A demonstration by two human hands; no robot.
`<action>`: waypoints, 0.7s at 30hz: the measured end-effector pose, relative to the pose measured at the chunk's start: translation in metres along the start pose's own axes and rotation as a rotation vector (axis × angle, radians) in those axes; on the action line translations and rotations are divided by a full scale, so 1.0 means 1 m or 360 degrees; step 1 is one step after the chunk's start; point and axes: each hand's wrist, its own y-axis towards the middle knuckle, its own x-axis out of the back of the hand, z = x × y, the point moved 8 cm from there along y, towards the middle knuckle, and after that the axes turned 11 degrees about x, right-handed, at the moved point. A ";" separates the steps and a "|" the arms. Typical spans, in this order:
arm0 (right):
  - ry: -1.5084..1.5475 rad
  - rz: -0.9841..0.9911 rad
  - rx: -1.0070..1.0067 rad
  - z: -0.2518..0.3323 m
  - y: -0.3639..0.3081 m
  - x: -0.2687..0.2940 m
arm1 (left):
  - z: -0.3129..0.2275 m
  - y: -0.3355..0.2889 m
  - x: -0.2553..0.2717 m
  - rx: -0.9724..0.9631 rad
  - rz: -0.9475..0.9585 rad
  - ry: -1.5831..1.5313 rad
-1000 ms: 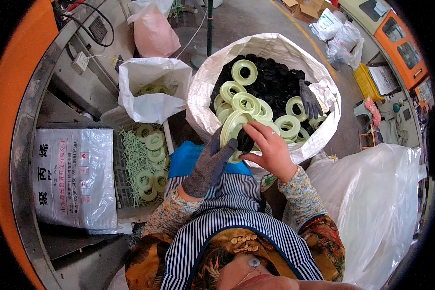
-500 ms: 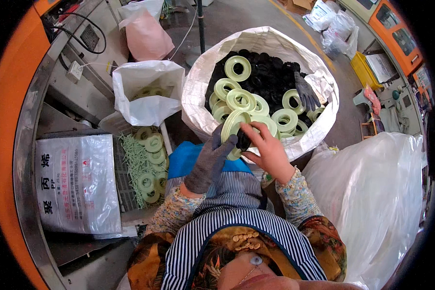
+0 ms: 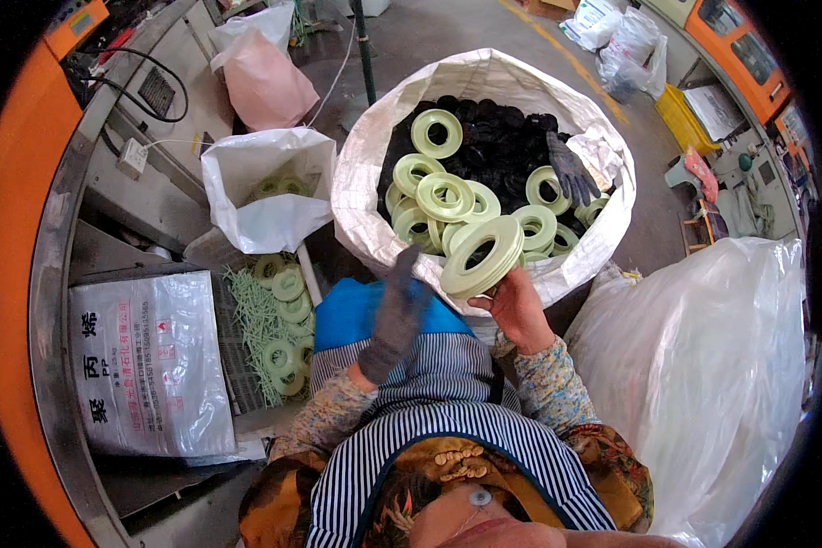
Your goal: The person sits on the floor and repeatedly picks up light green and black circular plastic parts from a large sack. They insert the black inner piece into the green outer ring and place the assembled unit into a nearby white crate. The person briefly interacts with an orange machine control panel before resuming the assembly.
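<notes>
Rings (image 3: 481, 256), pale green and flat like big washers, are sitting in a small stack in the person's right hand (image 3: 519, 309). The bare fingers are curling under the bottom edge of the stack and holding it up just in front of the big white sack (image 3: 365, 219). More green rings are lying in that sack on top of black ones. The left hand (image 3: 395, 315), in a grey glove, is hanging beside the stack with fingers mostly straight and is holding nothing.

These rings are looking hard and smooth, like plastic, so they are probably staying stiff and not bending. A stack may be slipping sideways, so pinching it across both flat faces, or hooking fingers through the middle hole, is looking like the safest hold. They are probably light.
</notes>
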 end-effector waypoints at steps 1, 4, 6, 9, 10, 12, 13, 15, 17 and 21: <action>0.0148 -0.0056 -0.0028 -0.002 -0.001 0.002 | -0.025 0.002 -0.013 -0.0336 0.0027 0.0211; 0.0596 -0.0111 0.0048 0.018 0.001 0.028 | 0.011 0.036 -0.034 -0.0471 0.0015 0.0308; 0.0519 -0.0172 0.0311 0.068 0.001 0.069 | 0.059 0.059 -0.027 -0.0205 -0.0117 0.0304; 0.0778 0.0129 0.1068 0.212 -0.026 0.048 | 0.070 0.078 -0.012 0.0161 -0.0112 -0.0443; 0.0789 0.0622 0.1246 0.245 -0.044 0.015 | 0.073 0.084 -0.014 0.0339 -0.0096 -0.0835; 0.0544 0.0574 0.1057 0.225 -0.009 0.016 | 0.088 0.103 -0.020 0.0064 -0.0103 -0.0862; 0.0422 0.0557 0.0968 0.208 0.016 0.016 | 0.105 0.119 -0.025 0.0142 -0.0089 -0.0861; -0.0541 -0.0202 0.0403 0.123 0.088 0.097 | 0.111 0.137 -0.039 0.0612 -0.0153 -0.1211; -0.1559 -0.0308 0.0269 0.077 0.153 0.116 | 0.118 0.156 -0.048 0.0767 -0.0078 -0.1120; -0.2660 -0.0410 0.0480 0.018 0.278 0.180 | 0.151 0.189 -0.055 0.0772 -0.0101 -0.0548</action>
